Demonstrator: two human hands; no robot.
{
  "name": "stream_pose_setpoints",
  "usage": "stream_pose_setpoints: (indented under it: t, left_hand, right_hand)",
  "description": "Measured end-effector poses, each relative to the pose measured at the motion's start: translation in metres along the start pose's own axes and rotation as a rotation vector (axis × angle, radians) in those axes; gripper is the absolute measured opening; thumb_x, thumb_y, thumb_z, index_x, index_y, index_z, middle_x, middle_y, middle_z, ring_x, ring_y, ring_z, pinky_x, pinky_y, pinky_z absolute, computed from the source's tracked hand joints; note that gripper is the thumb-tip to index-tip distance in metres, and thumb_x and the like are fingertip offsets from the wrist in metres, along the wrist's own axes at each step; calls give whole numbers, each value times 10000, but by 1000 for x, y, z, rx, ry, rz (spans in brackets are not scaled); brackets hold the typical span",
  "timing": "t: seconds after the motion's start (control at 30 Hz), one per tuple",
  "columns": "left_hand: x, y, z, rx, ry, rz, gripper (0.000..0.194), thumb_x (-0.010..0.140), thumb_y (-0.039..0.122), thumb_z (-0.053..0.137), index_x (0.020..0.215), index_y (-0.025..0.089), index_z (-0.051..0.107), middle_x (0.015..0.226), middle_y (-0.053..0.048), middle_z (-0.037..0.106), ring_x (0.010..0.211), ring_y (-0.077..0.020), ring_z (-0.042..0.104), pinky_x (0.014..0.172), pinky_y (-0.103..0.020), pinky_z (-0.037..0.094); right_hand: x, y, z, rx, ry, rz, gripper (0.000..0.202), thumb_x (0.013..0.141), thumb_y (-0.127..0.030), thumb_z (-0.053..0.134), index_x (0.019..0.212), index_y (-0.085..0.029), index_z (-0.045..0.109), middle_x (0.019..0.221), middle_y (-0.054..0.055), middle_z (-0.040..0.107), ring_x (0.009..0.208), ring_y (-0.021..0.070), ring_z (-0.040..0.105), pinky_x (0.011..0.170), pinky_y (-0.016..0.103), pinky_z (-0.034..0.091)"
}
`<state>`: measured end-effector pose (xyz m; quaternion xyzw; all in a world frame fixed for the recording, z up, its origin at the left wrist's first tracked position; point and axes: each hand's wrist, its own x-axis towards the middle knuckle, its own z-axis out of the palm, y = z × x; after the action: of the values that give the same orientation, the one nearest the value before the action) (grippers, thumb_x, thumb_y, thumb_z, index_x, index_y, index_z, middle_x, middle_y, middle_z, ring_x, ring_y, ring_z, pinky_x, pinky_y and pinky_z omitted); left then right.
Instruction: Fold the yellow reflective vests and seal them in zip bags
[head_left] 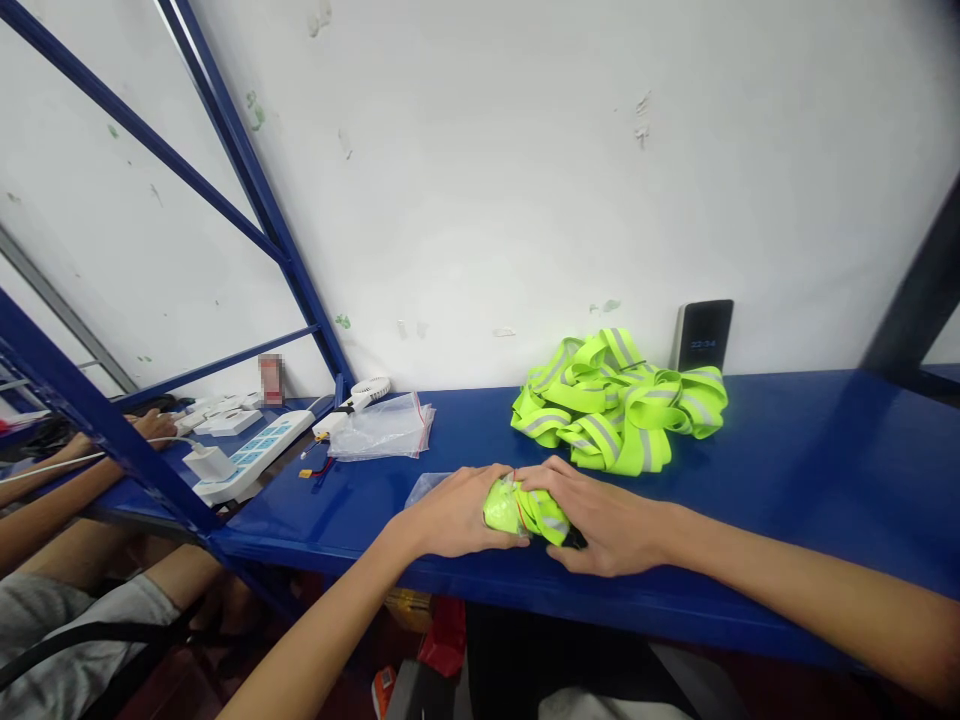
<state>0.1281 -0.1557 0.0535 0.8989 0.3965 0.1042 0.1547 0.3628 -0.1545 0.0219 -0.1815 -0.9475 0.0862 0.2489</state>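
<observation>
Both of my hands meet at the front edge of the blue table. My left hand [461, 512] is closed round a clear plastic zip bag [504, 508], part of which sticks out behind the fingers. Bunched partly inside the bag is a neon-yellow reflective strap [550, 518] with a grey stripe. My right hand [606, 522] grips the strap at the bag's mouth, thumb below and fingers above. A small dark piece shows by the right thumb; its kind is unclear. Beyond my hands lies a loose heap of the same reflective straps [615, 400].
Flat clear zip bags [384, 428] lie left on the blue table [795, 460], beside a small white fan [367, 390]. A phone-like device [703, 335] leans on the wall. A power strip [259, 455] and blue frame post [112, 430] stand left, near another person's arms [82, 480].
</observation>
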Motion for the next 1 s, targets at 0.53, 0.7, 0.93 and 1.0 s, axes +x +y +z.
stream_pose_setpoints:
  t: [0.53, 0.7, 0.93, 1.0]
  left_hand:
    - [-1, 10, 7, 96, 21, 89, 667, 618, 485, 766, 1193, 226, 550, 1085, -83, 639, 1036, -319, 587, 946, -434, 410]
    - [3, 8, 21, 62, 155, 64, 680, 641, 448, 751, 1235, 224, 508, 1157, -75, 619, 1054, -297, 571, 943, -428, 423]
    - [-10, -6, 31, -3, 179, 115, 723, 685, 418, 725, 1322, 247, 428, 1294, -64, 563, 1153, -266, 537, 1010, -400, 408]
    - [-12, -9, 29, -10, 175, 129, 742, 681, 417, 729, 1331, 244, 416, 1320, -65, 546, 1178, -261, 526, 1027, -391, 400]
  right_hand:
    - [-4, 7, 25, -77, 234, -151, 415, 846, -88, 529, 1254, -165, 532, 1192, 156, 575, 1119, 219, 573, 898, 350, 532]
    - [0, 6, 31, -110, 444, -92, 300, 821, -133, 607, 1112, -195, 571, 986, 94, 619, 980, 229, 585, 845, 384, 530]
    - [-15, 1, 27, 27, 351, 124, 297, 789, -264, 706, 1044, -163, 592, 773, 19, 547, 645, 144, 531, 587, 267, 482]
    - [-20, -1, 26, 84, 300, 90, 267, 847, -250, 653, 1100, -181, 599, 807, 25, 568, 686, 138, 561, 630, 252, 489]
